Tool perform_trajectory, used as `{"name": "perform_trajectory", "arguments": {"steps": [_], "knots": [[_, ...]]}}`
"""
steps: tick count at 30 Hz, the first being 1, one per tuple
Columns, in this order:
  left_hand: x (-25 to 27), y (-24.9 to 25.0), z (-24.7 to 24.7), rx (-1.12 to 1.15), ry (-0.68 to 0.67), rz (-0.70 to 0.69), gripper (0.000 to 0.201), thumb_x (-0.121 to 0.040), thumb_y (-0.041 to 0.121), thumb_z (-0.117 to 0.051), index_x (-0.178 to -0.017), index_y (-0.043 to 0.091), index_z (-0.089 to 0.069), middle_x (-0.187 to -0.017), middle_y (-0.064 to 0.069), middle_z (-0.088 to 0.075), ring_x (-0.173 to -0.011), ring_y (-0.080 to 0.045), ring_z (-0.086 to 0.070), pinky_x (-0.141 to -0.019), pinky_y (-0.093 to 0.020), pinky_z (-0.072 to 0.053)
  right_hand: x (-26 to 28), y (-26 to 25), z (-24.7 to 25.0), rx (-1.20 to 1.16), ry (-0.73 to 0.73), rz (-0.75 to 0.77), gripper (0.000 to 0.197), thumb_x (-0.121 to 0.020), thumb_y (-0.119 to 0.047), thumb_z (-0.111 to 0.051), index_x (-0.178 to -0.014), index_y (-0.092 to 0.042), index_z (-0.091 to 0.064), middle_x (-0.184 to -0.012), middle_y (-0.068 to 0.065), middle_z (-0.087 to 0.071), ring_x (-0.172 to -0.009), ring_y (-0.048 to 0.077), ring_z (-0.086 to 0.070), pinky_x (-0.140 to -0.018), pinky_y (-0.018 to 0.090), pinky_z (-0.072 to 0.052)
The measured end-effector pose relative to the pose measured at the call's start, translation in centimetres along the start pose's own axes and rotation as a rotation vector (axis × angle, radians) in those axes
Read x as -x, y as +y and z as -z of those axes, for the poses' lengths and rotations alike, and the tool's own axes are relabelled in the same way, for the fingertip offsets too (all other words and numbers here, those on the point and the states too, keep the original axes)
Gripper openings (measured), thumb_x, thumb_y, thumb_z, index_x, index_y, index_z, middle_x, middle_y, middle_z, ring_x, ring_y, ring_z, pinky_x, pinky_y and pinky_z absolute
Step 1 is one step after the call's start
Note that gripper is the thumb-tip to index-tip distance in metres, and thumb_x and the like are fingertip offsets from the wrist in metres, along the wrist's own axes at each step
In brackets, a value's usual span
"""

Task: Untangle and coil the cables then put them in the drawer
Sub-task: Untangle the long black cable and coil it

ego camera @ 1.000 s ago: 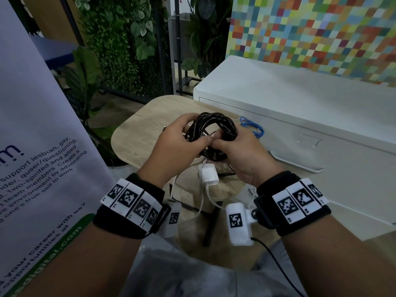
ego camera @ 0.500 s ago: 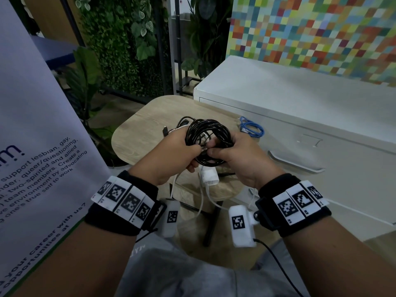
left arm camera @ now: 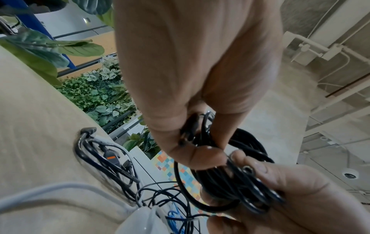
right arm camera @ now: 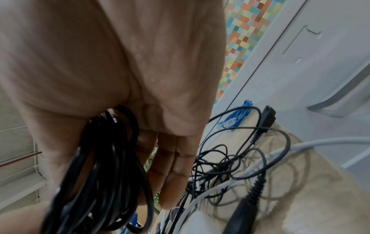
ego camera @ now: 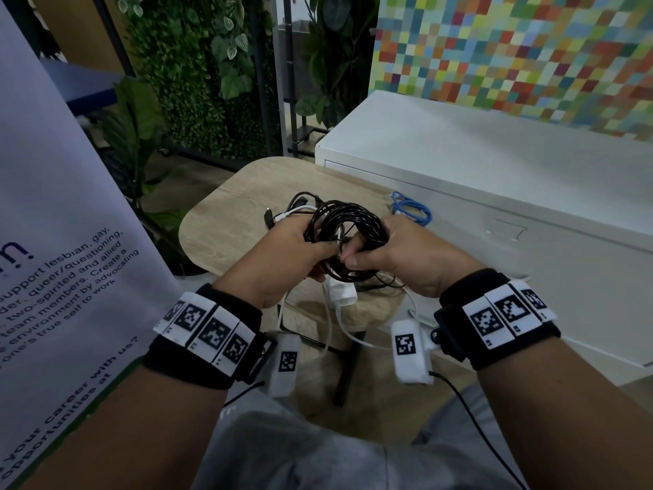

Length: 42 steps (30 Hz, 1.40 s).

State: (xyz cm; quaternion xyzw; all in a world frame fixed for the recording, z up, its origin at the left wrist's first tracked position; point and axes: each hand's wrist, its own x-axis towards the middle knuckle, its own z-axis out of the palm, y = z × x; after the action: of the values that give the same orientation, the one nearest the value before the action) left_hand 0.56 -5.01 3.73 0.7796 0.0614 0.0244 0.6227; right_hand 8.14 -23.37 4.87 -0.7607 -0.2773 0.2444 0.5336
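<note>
I hold the black cable coil (ego camera: 348,238) above the near edge of the small wooden table (ego camera: 226,221), my left hand (ego camera: 282,252) and right hand (ego camera: 406,256) each curled tight round one side of it. The white drawer cabinet (ego camera: 494,192) stands close on my right, its drawer closed; a banner (ego camera: 63,242) crowds my left. The coil is glossy, many loops bunched together; loose cables (right arm camera: 230,159) lie tangled beneath it.

bare forearms; each wrist wears a black strap with white square-coded tiles (ego camera: 206,328) and a white boxy camera (ego camera: 411,351), a thin black lead trailing lower right; grey, possibly jersey, clothing below.
</note>
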Motion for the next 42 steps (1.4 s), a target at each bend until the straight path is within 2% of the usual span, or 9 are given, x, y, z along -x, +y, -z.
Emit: {"name": "perform_trajectory", "arguments": {"steps": [8,10,15,23,26,30,34,38,42], "knots": [[-0.5,0.0,-0.2,0.012,0.08,-0.011,0.011,-0.097,0.004,-0.066,-0.107,0.0,-0.07,-0.086,-0.024,-0.068,-0.068,-0.025,-0.061,-0.05,-0.029,-0.05,-0.4,0.3,-0.3,-0.002,0.096,-0.021,0.017,-0.077,0.001,-0.085,-0.089,-0.007,-0.074,-0.094,0.018,-0.076,-0.086,0.022,-0.072,-0.093,0.044,-0.06],[-0.5,0.0,-0.4,0.013,0.105,-0.032,0.008,-0.1,0.013,-0.066,-0.102,0.007,-0.072,-0.079,-0.014,-0.069,-0.063,-0.02,-0.061,-0.05,-0.03,-0.049,-0.4,0.0,-0.7,-0.017,0.15,-0.024,0.012,-0.082,-0.005,-0.083,-0.087,-0.004,-0.073,-0.091,0.018,-0.076,-0.081,0.023,-0.072,-0.082,0.044,-0.061],[-0.7,0.2,-0.7,-0.26,0.232,-0.171,0.023,-0.101,0.046,-0.058,-0.1,0.027,-0.071,-0.09,0.01,-0.075,-0.09,-0.008,-0.07,-0.085,-0.038,-0.057,-0.1,-0.6,-1.6,-0.379,0.169,-0.101,0.012,-0.097,-0.014,-0.067,-0.088,-0.008,-0.068,-0.08,0.009,-0.068,-0.073,0.025,-0.066,-0.047,0.029,-0.045],[-0.7,-0.5,-1.3,-0.147,0.333,-0.229,0.013,-0.098,0.033,-0.065,-0.103,0.022,-0.069,-0.09,0.005,-0.073,-0.087,-0.011,-0.07,-0.083,-0.044,-0.06,0.2,-1.1,-1.9,-0.489,0.151,-0.017,0.01,-0.092,-0.019,-0.074,-0.096,-0.013,-0.067,-0.074,0.009,-0.062,-0.082,0.028,-0.066,-0.063,0.036,-0.048],[-0.7,-0.6,-0.6,-0.019,0.279,-0.185,0.014,-0.09,0.018,-0.071,-0.104,0.016,-0.07,-0.091,-0.008,-0.074,-0.088,-0.026,-0.072,-0.081,-0.05,-0.06,0.4,-0.8,-2.1,-0.405,0.131,0.067,0.054,-0.072,-0.005,-0.087,-0.12,-0.014,-0.063,-0.097,0.022,-0.068,-0.091,0.036,-0.069,-0.081,0.046,-0.06],[-0.5,-0.3,0.7,0.002,0.175,-0.19,0.031,-0.087,0.002,-0.073,-0.112,0.017,-0.064,-0.091,-0.001,-0.073,-0.083,-0.012,-0.071,-0.074,-0.031,-0.058,1.1,-1.3,-2.1,-0.057,0.114,0.122,0.087,-0.073,0.013,-0.079,-0.143,-0.029,-0.049,-0.093,0.016,-0.065,-0.084,0.017,-0.064,-0.084,0.026,-0.056],[-0.2,1.3,1.1,-0.024,0.029,-0.189,0.02,-0.093,0.021,-0.073,-0.106,0.006,-0.072,-0.093,-0.018,-0.075,-0.085,-0.027,-0.074,-0.078,-0.041,-0.061,1.2,-2.0,-2.2,-0.047,0.131,0.141,0.082,-0.082,0.008,-0.069,-0.145,-0.037,-0.043,-0.093,0.012,-0.068,-0.077,0.011,-0.065,-0.077,0.028,-0.057],[-0.1,2.0,0.8,0.06,0.057,-0.197,0.018,-0.105,0.018,-0.059,-0.093,0.009,-0.07,-0.063,0.005,-0.068,-0.065,-0.014,-0.067,-0.067,-0.028,-0.054,1.2,-2.3,-2.8,0.087,0.368,0.196,0.055,-0.087,-0.007,-0.07,-0.13,-0.034,-0.048,-0.096,0.002,-0.073,-0.081,0.015,-0.073,-0.075,0.037,-0.063],[-0.3,1.3,0.5,0.149,0.062,-0.151,0.029,-0.107,0.019,-0.055,-0.081,0.006,-0.06,-0.06,0.0,-0.059,-0.067,-0.022,-0.061,-0.075,-0.035,-0.052,0.8,-1.4,-3.4,0.253,0.555,0.325,0.053,-0.082,-0.016,-0.077,-0.116,-0.034,-0.042,-0.108,-0.008,-0.066,-0.084,0.008,-0.067,-0.072,0.024,-0.056]]}}
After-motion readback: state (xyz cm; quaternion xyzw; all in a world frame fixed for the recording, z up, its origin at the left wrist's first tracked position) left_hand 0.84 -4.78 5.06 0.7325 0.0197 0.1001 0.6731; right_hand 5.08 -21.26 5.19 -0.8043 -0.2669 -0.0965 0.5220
